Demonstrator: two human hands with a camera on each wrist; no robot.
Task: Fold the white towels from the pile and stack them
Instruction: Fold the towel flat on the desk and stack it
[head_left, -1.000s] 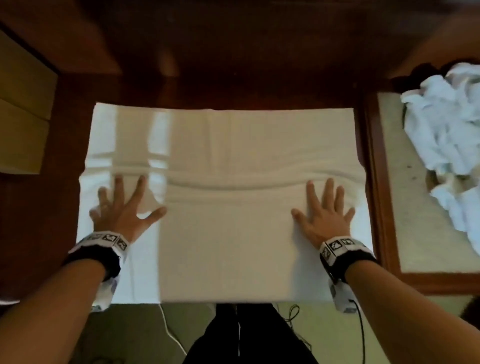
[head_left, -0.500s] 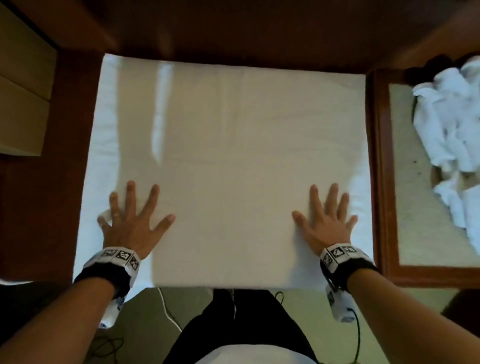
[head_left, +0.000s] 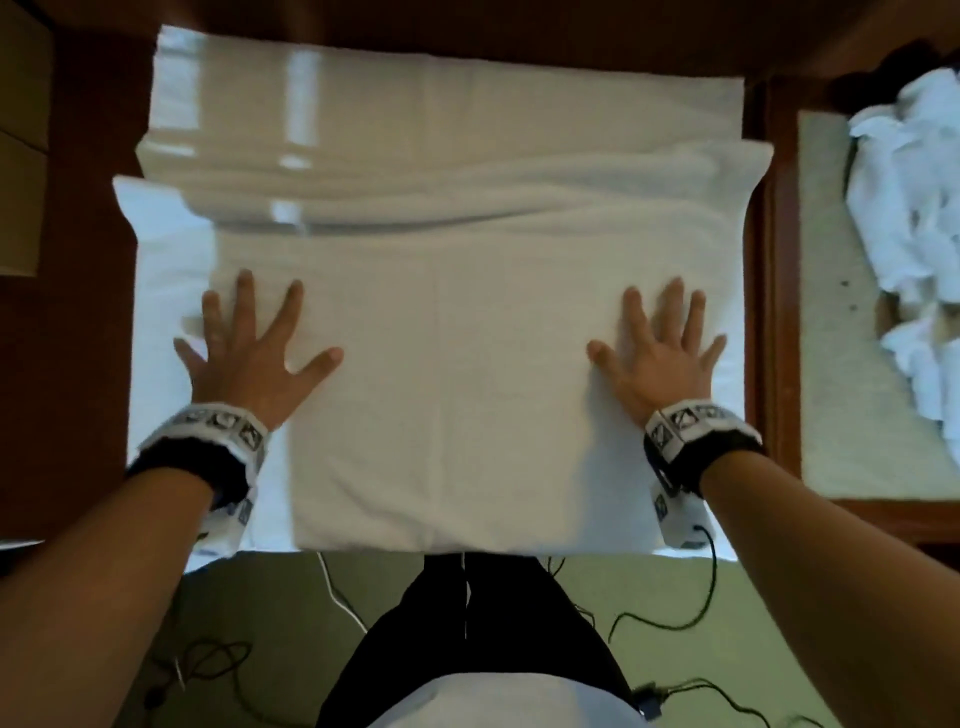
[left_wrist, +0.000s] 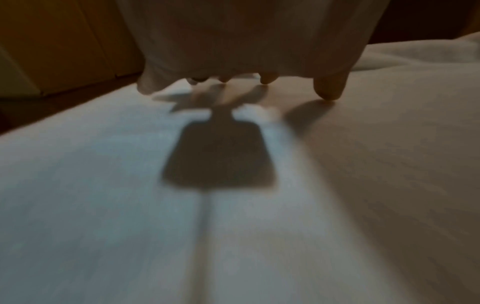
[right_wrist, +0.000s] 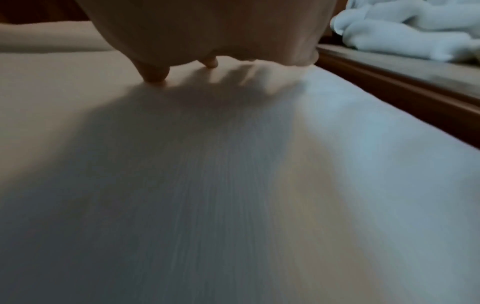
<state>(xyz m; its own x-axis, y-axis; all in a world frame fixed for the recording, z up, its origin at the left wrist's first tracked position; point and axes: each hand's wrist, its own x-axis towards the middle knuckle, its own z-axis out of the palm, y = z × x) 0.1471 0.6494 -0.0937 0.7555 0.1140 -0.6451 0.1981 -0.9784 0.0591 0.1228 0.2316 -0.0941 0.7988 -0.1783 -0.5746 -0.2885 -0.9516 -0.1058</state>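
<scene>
Pressing flat on the white towel (head_left: 441, 322): left hand (head_left: 249, 358) and right hand (head_left: 657, 358), fingers spread, grasping nothing, near its side edges. Towel ridged beyond fingertips; pile (head_left: 914, 249) well right of towel.

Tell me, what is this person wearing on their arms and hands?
Nothing covers the left hand or right hand, and the forearms are sleeveless. Each wrist carries a black band topped by a white strip with black square markers. A thin black cable trails from the right wrist unit.
</scene>
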